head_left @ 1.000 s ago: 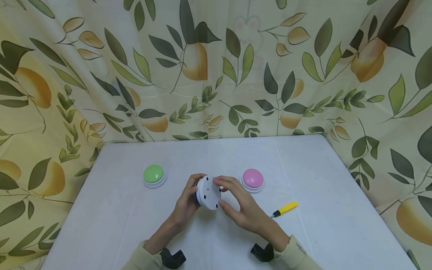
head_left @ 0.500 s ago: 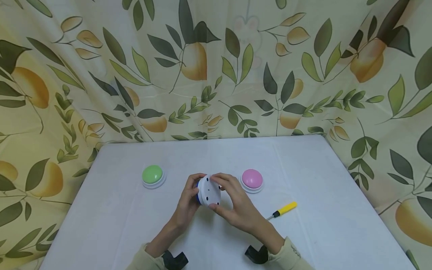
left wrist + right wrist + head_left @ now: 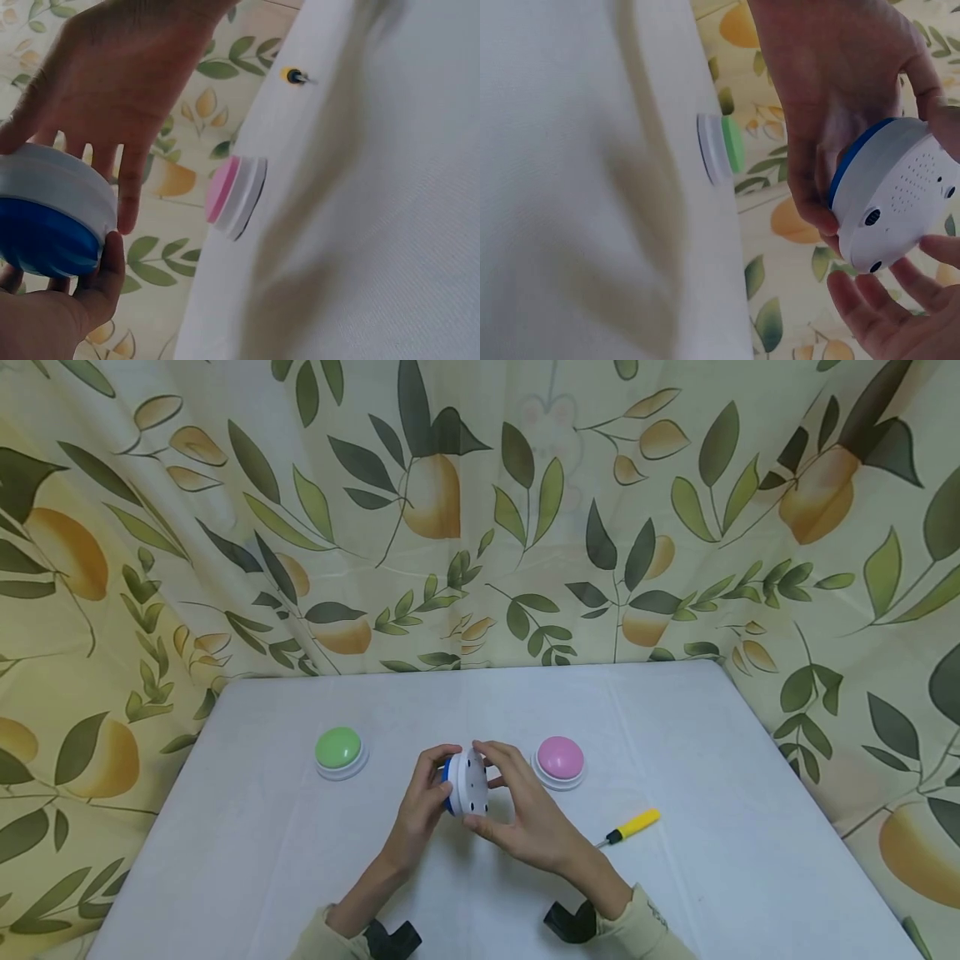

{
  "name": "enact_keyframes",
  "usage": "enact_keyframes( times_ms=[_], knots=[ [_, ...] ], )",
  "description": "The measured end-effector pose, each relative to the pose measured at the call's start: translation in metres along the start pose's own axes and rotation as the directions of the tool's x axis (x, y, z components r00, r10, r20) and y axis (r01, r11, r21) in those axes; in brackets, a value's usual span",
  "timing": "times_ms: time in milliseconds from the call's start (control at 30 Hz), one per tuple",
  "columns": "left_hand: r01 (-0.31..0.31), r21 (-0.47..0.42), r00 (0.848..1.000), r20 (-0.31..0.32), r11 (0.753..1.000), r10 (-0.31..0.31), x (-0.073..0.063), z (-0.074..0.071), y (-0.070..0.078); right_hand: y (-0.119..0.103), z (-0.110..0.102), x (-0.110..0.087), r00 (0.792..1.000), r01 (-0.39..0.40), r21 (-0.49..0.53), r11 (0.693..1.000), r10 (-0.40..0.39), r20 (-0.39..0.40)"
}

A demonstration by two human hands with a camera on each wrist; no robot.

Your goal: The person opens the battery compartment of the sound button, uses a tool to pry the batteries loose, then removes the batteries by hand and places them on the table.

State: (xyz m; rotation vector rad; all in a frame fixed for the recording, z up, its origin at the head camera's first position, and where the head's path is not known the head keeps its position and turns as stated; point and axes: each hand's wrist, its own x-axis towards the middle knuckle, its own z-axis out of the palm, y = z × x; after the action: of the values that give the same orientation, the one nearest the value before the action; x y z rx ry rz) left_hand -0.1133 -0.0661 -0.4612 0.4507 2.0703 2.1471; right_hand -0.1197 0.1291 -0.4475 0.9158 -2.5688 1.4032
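Near the table's middle, a round push button (image 3: 471, 783) with a blue dome and white base is held above the cloth. My left hand (image 3: 420, 814) grips it from the dome side. The fingers of my right hand (image 3: 536, 827) span the base's rim, index fingertip at the top and thumb at the bottom. Speaker holes and dark round recesses show on the white base (image 3: 904, 191) in the right wrist view. From the left wrist, the blue dome (image 3: 49, 236) faces the left hand's fingers.
A green-domed button (image 3: 339, 748) stands at the left of the white table (image 3: 255, 860), and a pink-domed one (image 3: 561, 757) at the right. A screwdriver with a yellow handle (image 3: 637, 822) lies right of the hands. A leaf-and-fruit patterned curtain (image 3: 480, 568) hangs behind.
The blue button has turned so its base faces more to the right and appears narrower. My right thumb has moved left to the bottom rim.
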Motion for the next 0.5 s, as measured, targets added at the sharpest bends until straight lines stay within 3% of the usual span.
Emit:
enact_keyframes(
  times_ms=[233, 500],
  knots=[
    [0.017, -0.001, 1.0, 0.001, 1.0, -0.017, 0.0031, -0.0001, -0.0021, 0.0027, -0.0014, 0.0011, 0.999, 0.029, 0.009, 1.0, -0.029, 0.021],
    [0.062, -0.016, 0.998, 0.02, 0.998, -0.062, 0.0047, -0.0039, -0.0053, 0.0092, -0.0013, 0.0001, 0.993, 0.115, -0.076, 0.99, -0.113, 0.041]
  ],
)
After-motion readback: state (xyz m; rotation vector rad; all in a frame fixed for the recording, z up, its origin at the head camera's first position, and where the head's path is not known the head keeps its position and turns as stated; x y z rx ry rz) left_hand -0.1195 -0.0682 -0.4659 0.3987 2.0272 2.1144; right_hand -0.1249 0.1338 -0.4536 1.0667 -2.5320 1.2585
